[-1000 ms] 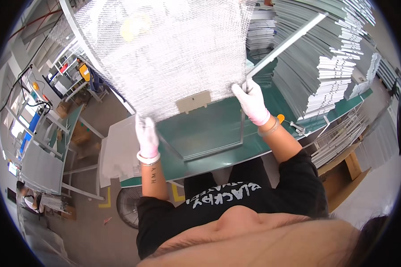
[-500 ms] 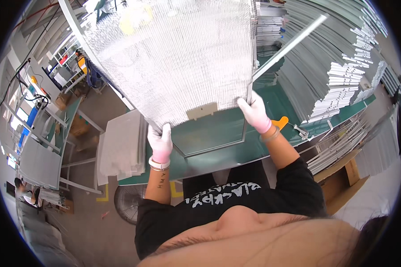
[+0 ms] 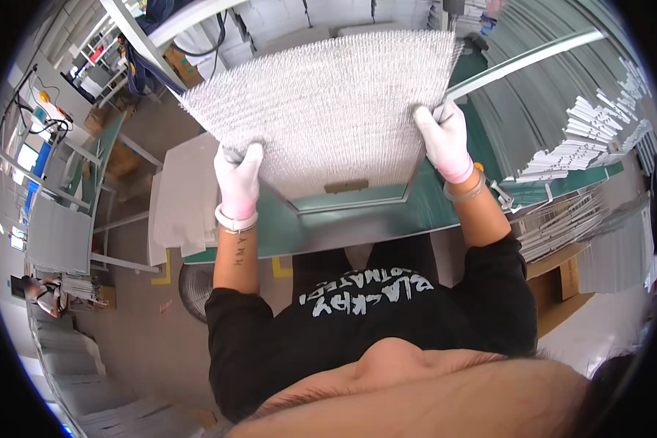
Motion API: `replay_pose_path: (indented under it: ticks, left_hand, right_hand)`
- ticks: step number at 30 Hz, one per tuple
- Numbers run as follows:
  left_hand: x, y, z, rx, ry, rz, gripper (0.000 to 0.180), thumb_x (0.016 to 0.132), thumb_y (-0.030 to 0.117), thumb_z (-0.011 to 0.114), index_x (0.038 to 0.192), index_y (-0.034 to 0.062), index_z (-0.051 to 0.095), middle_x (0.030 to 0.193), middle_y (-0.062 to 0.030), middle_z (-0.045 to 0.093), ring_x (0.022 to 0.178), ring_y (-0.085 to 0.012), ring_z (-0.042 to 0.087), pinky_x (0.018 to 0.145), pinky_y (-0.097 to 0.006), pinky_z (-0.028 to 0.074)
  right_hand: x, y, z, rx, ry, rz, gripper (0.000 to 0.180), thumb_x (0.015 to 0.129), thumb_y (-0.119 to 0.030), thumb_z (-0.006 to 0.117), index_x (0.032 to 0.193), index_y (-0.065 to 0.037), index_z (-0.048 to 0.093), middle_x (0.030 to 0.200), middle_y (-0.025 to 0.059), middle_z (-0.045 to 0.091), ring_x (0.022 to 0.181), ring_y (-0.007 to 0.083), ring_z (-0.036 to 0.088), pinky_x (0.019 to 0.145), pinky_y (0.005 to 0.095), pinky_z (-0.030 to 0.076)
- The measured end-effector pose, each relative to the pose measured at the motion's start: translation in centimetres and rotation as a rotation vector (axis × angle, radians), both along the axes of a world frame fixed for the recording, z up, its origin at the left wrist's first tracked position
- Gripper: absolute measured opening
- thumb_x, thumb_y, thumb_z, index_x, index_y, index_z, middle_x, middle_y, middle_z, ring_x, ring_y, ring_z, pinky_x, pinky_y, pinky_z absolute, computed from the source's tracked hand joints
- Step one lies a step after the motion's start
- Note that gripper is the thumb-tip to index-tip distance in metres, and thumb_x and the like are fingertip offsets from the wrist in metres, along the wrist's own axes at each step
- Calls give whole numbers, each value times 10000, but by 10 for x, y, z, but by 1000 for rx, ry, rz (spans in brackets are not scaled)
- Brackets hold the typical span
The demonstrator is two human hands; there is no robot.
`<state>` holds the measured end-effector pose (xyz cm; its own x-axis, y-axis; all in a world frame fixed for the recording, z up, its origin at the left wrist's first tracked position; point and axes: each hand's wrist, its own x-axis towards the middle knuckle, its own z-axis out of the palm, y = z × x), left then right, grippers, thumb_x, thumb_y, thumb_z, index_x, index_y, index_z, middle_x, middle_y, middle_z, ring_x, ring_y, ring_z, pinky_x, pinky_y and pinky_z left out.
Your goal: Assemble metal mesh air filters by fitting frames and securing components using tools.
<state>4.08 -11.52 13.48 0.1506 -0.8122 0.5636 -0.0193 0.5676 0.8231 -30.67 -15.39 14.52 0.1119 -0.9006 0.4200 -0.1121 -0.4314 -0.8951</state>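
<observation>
I hold a large sheet of silvery metal mesh [image 3: 328,102] flat over a green worktable [image 3: 387,219]. My left hand [image 3: 239,175], in a white glove, grips the sheet's near left edge. My right hand [image 3: 445,139], gloved too, grips its near right edge. Beneath the sheet lies a rectangular grey metal frame [image 3: 350,198] with a small tan tag on its near rim.
Stacks of thin metal strips [image 3: 584,124] fill the right side of the table, with a long bar [image 3: 518,62] lying across them. A pile of grey sheets [image 3: 182,197] sits on a stand at the left. A fan [image 3: 193,288] stands on the floor below.
The mesh sheet has come down from a raised, tilted position toward the frame on the table. Both hands moved lower with it.
</observation>
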Motion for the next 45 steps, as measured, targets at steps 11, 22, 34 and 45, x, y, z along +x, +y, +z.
replay_pose_path:
  ticks: [11, 22, 34, 45]
  left_hand:
    - [1, 3, -98, 108, -4, 13, 416, 853, 105, 695, 1203, -43, 526, 1078, -44, 622, 950, -107, 566, 850, -266, 449]
    - [14, 3, 3, -50, -46, -112, 278, 711, -57, 488, 941, -21, 639, 962, -77, 627, 858, -154, 574, 769, -259, 448]
    - [6, 30, -71, 59, -842, -798, 420, 874, 215, 563, 1253, 35, 555, 1247, -164, 573, 1174, -355, 531, 997, -415, 421]
    - [20, -1, -116, 112, -1328, -582, 412, 721, 123, 642, 1126, 73, 585, 1034, -167, 598, 1004, -363, 556, 881, -432, 457]
  right_hand:
    - [20, 10, -85, -85, -220, 15, 305, 918, -103, 596, 1182, 42, 546, 1109, 61, 637, 991, 113, 575, 900, 285, 449]
    - [15, 11, 15, -93, -88, -49, 158, 908, -56, 529, 1023, 2, 619, 837, -5, 586, 736, 66, 500, 697, 220, 420]
    - [-9, 91, -33, -478, -211, 356, 283, 902, -315, 629, 859, -38, 599, 740, 90, 649, 616, 221, 644, 562, 340, 532]
    - [-22, 114, -23, -408, -22, 618, 471, 795, -427, 686, 619, -46, 471, 632, 116, 572, 534, 292, 600, 468, 369, 446]
